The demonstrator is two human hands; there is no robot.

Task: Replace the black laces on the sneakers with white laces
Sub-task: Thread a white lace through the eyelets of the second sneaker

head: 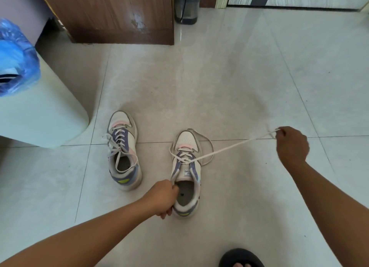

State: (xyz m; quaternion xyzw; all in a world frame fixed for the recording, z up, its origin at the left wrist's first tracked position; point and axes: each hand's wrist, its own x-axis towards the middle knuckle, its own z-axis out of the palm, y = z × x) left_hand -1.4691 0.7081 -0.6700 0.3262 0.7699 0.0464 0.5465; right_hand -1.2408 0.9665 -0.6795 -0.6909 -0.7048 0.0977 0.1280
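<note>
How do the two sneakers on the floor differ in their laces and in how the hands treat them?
The left sneaker is laced up to the top eyelets; the right sneaker is laced only near the toe. No hand touches the left sneaker, while the left hand grips the right sneaker's collar and the right hand pulls its white lace taut. Both stand upright, with matching colours.

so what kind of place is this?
Probably a home interior: glossy tiled floor, a wooden cabinet, and a water jug standing by the wall.
</note>
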